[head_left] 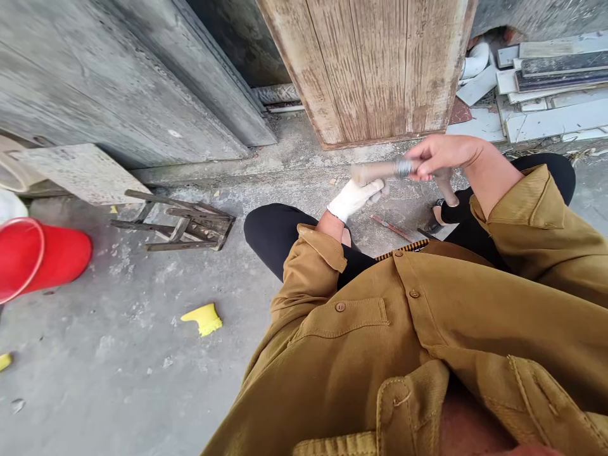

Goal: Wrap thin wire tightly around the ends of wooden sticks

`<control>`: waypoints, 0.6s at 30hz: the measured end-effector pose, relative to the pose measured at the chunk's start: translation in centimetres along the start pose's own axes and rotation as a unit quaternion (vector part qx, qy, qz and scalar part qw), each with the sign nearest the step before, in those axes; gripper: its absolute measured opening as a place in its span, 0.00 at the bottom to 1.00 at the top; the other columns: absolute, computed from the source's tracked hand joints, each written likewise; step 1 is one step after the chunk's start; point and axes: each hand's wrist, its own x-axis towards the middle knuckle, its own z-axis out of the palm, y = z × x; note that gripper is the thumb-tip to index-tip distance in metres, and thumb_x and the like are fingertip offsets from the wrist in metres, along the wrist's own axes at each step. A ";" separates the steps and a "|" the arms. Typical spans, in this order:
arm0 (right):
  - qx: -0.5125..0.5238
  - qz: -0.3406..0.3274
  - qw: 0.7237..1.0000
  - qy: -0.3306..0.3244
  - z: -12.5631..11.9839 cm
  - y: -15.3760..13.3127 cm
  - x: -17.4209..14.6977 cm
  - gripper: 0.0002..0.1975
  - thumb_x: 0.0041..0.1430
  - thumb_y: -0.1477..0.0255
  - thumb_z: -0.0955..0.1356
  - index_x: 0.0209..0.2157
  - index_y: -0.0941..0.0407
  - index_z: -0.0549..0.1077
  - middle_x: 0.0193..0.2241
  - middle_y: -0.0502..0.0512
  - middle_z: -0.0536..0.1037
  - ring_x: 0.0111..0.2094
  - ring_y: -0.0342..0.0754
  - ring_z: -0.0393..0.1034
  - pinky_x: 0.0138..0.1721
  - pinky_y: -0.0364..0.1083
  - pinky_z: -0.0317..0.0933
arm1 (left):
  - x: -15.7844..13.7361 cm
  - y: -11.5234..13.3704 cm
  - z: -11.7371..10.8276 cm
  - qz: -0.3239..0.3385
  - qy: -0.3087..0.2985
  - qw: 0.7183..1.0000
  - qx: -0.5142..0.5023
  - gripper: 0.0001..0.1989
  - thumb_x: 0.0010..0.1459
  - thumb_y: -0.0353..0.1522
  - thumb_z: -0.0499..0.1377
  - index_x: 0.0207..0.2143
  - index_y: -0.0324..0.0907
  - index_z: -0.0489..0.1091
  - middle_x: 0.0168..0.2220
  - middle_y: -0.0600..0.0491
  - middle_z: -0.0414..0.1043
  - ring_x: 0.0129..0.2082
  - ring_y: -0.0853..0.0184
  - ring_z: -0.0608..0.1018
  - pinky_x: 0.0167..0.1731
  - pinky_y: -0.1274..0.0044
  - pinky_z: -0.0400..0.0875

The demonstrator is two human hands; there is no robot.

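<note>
My right hand (441, 155), bare, is closed round a tan wooden tool (377, 171) with a shiny metal band near my fingertips. The tool is smeared by motion, so its exact kind is unclear. A brownish rod-like piece (446, 188) hangs below that hand; whether it belongs to the tool I cannot tell. My left hand (355, 199) wears a white glove, its fingers curled just under the tool's left end. What the glove holds, if anything, is hidden. On the ground below lies a slim reddish stick-like tool (392, 228), close to a dark piece (427, 235).
A worn wooden panel (365, 69) leans ahead. Grey boards (118, 76) stand at the left, above a small wooden stool (178, 221) on its side. A red bucket (61, 256) and yellow scrap (204, 318) lie left; stacked tiles (560, 88) and a white pipe (476, 61) are right.
</note>
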 end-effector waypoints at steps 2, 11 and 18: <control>0.103 -0.074 0.980 0.152 -0.8 0.3 -0.5 0.26 0.50 0.51 0.79 0.34 0.57 0.71 0.30 0.50 0.74 0.27 0.40 0.63 0.30 0.43 0.61 | 0.0 0.1 0.3 0.006 -0.005 1.000 -0.009 0.23 0.66 0.53 0.62 0.33 0.43 0.71 0.22 0.53 0.69 0.26 0.69 0.68 0.27 0.73 0.61; -0.207 0.176 0.903 0.333 -1.2 3.1 2.8 0.09 0.64 0.65 0.71 0.37 0.56 0.74 0.33 0.58 0.77 0.36 0.52 0.72 0.39 0.49 0.65 | -0.2 0.2 0.3 0.000 -0.044 0.999 0.007 0.20 0.63 0.50 0.64 0.31 0.43 0.73 0.27 0.48 0.76 0.28 0.65 0.72 0.28 0.70 0.63; -0.371 0.253 0.892 -0.054 1.0 3.0 3.5 0.11 0.59 0.65 0.73 0.42 0.55 0.82 0.30 0.53 0.79 0.35 0.51 0.74 0.37 0.47 0.63 | -0.2 -0.3 -0.1 0.001 -0.028 0.999 0.035 0.15 0.62 0.45 0.65 0.28 0.44 0.73 0.20 0.51 0.71 0.29 0.63 0.74 0.29 0.70 0.64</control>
